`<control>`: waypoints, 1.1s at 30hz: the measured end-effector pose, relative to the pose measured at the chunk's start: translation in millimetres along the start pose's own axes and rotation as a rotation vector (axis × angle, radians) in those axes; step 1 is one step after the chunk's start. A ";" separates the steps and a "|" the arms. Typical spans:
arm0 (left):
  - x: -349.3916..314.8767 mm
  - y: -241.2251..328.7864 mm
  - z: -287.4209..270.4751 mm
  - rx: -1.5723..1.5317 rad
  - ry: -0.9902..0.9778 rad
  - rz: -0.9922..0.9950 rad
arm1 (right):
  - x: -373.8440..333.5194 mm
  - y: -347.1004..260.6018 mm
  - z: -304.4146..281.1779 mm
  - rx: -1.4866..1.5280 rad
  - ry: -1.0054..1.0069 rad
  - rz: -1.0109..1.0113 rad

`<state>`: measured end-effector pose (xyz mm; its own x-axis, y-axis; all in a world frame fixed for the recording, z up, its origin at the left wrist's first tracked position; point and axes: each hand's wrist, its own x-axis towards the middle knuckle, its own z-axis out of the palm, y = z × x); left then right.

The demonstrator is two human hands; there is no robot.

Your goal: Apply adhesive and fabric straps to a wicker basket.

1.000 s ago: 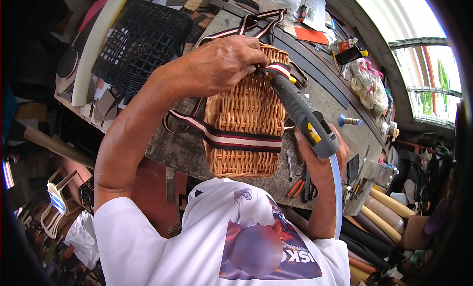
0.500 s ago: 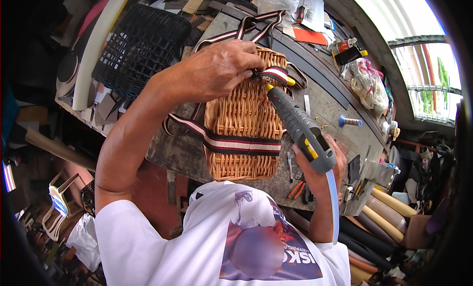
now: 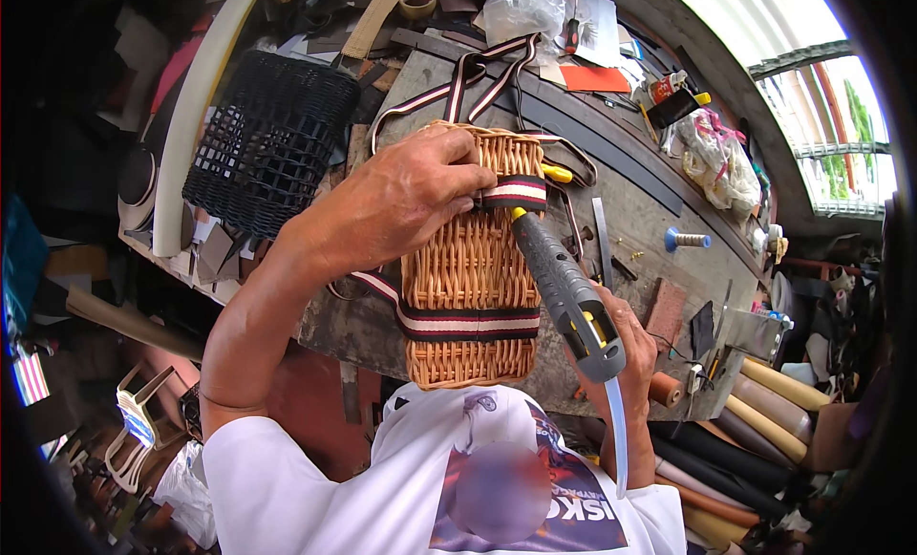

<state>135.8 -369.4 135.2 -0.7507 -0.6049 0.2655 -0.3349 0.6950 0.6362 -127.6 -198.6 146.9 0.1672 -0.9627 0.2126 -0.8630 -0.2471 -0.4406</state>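
Note:
A tan wicker basket (image 3: 468,259) lies in front of me, its woven side facing up. Two black, white and dark red striped straps cross it: an upper strap (image 3: 521,191) and a lower strap (image 3: 468,324). My left hand (image 3: 406,187) is over the basket's upper left, its thumb and fingers closed at the upper strap's left part; the fingertips are partly hidden. In my right hand (image 3: 619,340) is a grey hot glue gun (image 3: 554,273), its yellow nozzle at the upper strap's lower edge. A pale glue stick (image 3: 617,431) trails from its back.
A black woven basket (image 3: 272,139) stands to the left. A yellow-handled tool (image 3: 557,173) lies by the basket's upper right. A blue-ended spool (image 3: 688,239), plastic bags (image 3: 721,168) and a brown thread spool (image 3: 667,390) are on the right; rolled material (image 3: 778,407) leans at the lower right.
The upper strap, lifted and bent before, now lies flat across the basket. The glue gun's nozzle has moved below the strap. The whole scene has shifted slightly lower in view.

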 end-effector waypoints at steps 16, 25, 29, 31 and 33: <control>-2.7 2.7 -0.7 0.009 0.008 -0.029 | 0.9 -1.9 0.9 0.008 -0.046 0.050; -1.1 1.2 -0.1 -0.010 0.004 -0.012 | -4.2 0.0 -5.6 -0.037 -0.069 0.095; -0.9 3.3 -1.2 0.000 0.005 -0.016 | -7.0 -2.9 -10.5 -0.009 -0.086 0.212; -1.1 3.1 -0.7 0.002 0.002 -0.019 | -7.0 -3.2 -10.3 -0.022 -0.065 0.206; -0.6 3.0 -1.1 0.005 0.001 -0.023 | -9.2 -0.5 -11.5 -0.046 -0.056 0.162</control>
<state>135.9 -367.4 137.7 -0.7424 -0.6208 0.2519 -0.3548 0.6832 0.6383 -134.2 -188.3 155.1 0.0490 -0.9945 0.0926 -0.9017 -0.0839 -0.4241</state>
